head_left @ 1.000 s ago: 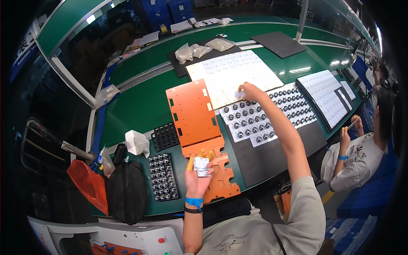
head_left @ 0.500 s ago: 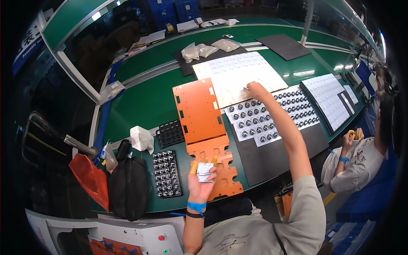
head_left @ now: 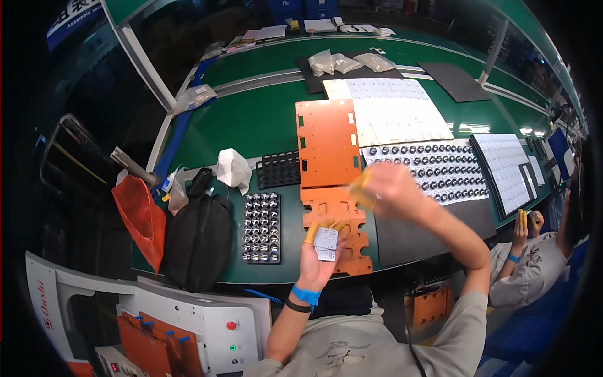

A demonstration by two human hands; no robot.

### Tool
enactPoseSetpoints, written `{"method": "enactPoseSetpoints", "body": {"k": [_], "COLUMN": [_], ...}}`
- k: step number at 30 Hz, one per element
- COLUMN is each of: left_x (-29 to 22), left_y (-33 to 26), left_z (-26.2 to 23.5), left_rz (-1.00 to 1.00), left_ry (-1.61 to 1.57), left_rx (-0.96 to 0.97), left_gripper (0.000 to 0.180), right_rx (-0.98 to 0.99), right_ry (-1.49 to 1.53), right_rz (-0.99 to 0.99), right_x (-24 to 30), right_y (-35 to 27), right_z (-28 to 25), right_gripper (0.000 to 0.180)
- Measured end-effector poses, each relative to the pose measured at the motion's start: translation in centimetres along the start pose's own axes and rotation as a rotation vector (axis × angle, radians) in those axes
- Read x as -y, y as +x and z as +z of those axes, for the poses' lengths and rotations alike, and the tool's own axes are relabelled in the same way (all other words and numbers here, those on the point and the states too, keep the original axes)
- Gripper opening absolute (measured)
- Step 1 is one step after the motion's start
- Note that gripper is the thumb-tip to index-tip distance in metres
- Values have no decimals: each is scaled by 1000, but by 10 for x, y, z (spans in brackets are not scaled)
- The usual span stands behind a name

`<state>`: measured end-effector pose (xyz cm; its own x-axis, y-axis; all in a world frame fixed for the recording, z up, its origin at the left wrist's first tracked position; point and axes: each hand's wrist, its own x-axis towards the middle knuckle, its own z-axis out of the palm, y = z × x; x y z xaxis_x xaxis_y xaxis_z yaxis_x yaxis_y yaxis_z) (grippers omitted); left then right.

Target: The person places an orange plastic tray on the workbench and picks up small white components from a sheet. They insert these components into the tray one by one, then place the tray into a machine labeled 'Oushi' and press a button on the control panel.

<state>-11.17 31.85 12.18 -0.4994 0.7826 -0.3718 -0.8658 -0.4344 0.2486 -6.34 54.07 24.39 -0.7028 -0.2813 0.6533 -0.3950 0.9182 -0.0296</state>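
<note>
My left hand, palm up with yellow finger covers, holds a few small white square plates with dark dots. It is above the lower orange cut-out plate, which adjoins a taller flat orange panel. My right hand, smeared by motion, hangs above the right edge of the orange pieces; its yellow-covered fingers are blurred, and whatever they may hold cannot be made out. Beyond it lie white plates with rows of black round parts. Further back is a stack of white sheets.
Left of the orange pieces stand a black tray of shiny round parts, an empty black tray, a white bag and a black bag. A dark mat lies at right. A co-worker works on the right.
My right hand has come back from the near edge of the white sheet stack toward my left hand. The left hand still holds the white plates; the whole view has shifted.
</note>
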Motion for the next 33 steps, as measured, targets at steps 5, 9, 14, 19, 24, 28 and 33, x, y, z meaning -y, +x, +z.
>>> {"method": "enactPoseSetpoints", "body": {"k": [5, 9, 14, 19, 24, 28, 33], "left_x": [-5, -11, -26, -30, -36, -36, -36], "left_y": [-30, -45, -54, -75, -99, -106, -108], "left_z": [9, -7, -43, -57, -66, -81, -91], "left_rz": [37, 89, 114, 62, 105, 132, 110], "left_ry": [11, 36, -35, -117, -54, 42, 67], "left_rx": [111, 114, 187, 184, 68, 46, 252], "left_gripper": [45, 39, 33, 31, 35, 44, 45], "right_rx": [199, 246, 101, 101, 214, 250, 282], "right_ry": [-69, 120, 312, 245, 76, 17, 17], "right_rz": [-209, -194, 56, 427, 495, 460, 516], "right_x": [79, 89, 84, 42, 42, 47, 50], "right_y": [-15, -8, 15, 33, 46, 48, 57], "right_z": [40, 70, 101, 183, 221, 227, 218], "right_gripper": [17, 20, 29, 33, 33, 34, 28]}}
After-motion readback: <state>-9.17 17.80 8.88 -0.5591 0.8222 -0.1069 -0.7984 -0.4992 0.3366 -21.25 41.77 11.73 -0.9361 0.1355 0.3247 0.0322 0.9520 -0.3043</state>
